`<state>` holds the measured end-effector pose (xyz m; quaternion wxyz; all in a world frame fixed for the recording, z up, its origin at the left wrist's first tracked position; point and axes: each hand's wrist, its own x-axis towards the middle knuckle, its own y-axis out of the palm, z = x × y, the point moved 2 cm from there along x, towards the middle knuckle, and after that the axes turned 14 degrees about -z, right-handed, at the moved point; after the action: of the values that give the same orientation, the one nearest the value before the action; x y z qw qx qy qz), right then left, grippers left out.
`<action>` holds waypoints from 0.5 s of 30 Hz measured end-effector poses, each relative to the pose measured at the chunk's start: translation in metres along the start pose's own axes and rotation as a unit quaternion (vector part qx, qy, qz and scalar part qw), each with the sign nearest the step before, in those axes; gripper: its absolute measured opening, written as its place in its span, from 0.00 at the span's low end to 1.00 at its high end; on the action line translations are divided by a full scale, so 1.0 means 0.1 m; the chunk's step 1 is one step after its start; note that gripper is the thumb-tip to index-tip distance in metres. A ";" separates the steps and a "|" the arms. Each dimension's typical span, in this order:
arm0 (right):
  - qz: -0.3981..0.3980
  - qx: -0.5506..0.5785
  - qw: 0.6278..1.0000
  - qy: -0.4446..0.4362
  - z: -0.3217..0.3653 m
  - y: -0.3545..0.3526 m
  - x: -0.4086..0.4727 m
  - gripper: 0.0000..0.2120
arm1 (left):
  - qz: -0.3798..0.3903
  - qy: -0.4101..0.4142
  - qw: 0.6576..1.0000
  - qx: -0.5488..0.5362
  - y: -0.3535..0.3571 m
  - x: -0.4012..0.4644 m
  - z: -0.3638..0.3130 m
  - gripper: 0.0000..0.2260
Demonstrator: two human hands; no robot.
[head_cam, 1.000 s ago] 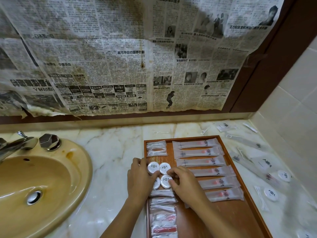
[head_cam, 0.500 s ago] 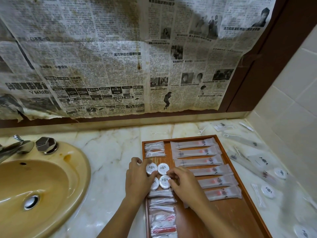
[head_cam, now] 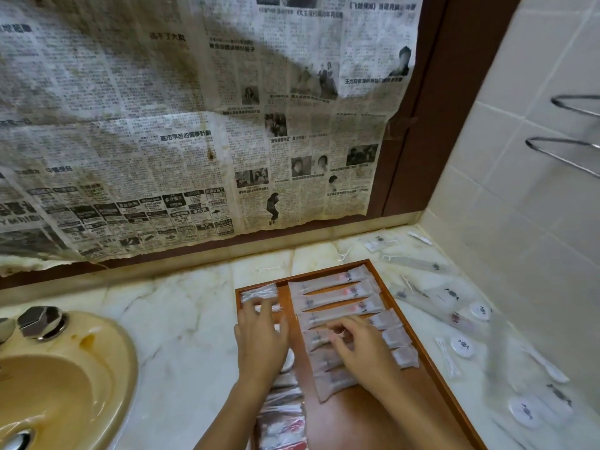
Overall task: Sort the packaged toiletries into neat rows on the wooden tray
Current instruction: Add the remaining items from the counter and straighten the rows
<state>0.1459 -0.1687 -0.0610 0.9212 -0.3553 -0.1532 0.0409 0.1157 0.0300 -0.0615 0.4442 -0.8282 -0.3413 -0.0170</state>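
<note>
Head view, one item per line.

Wooden tray [head_cam: 431,358]: on the marble counter [head_cam: 181,319], right of the yellow basin [head_cam: 65,384].

Long sachets [head_cam: 334,292]: a column of slanted rows in the tray's right part; the upper three lie fairly parallel, the lower ones are partly covered and look less even.

Short packets [head_cam: 282,420]: stacked in a column down the tray's left edge; two more [head_cam: 259,292] in the far left corner.

Round white packs: one sliver [head_cam: 289,360] shows by the left hand, the rest are hidden.

Loose stock: round packs [head_cam: 462,345] and sachets on the counter right of the tray, not yet sorted.

Left hand [head_cam: 259,339]: palm down over the left column, fingers reaching to the far corner packets; blur hides whether they pinch or only press.

Right hand [head_cam: 360,349]: palm down over the middle sachets, fingers loosely bent and apart; whether it holds one cannot be told.

Handling note, as judgement: square the ends with flat fingertips, sliding instead of lifting, one row at a time, so neighbouring sachets are not dragged askew; keep the left hand steadying the round packs.
</note>
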 end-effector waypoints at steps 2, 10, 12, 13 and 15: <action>-0.017 -0.007 1.000 0.013 -0.10 -0.17 0.05 0.08 | 0.013 0.004 1.000 -0.029 0.03 0.04 -0.18 0.14; -0.113 -0.016 0.992 0.063 -0.65 -0.75 0.48 0.08 | 0.057 0.075 0.994 -0.048 0.46 0.34 -0.91 0.12; -0.123 -0.027 0.989 0.077 -0.84 -0.84 0.65 0.09 | 0.072 0.081 0.993 -0.050 0.67 0.40 -1.09 0.10; -0.124 -0.037 0.988 0.083 -0.95 -0.88 0.74 0.10 | 0.080 0.084 0.992 -0.051 0.79 0.44 -1.18 0.09; -0.116 -0.057 0.987 0.090 -1.10 -0.94 0.90 0.13 | 0.085 0.091 0.991 -0.047 0.99 0.49 -1.31 0.09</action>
<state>0.2628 -0.2928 -0.0523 0.9078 -0.3896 -0.1118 -0.1078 0.2470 -0.0777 -0.0376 0.4342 -0.8691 -0.2261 -0.0705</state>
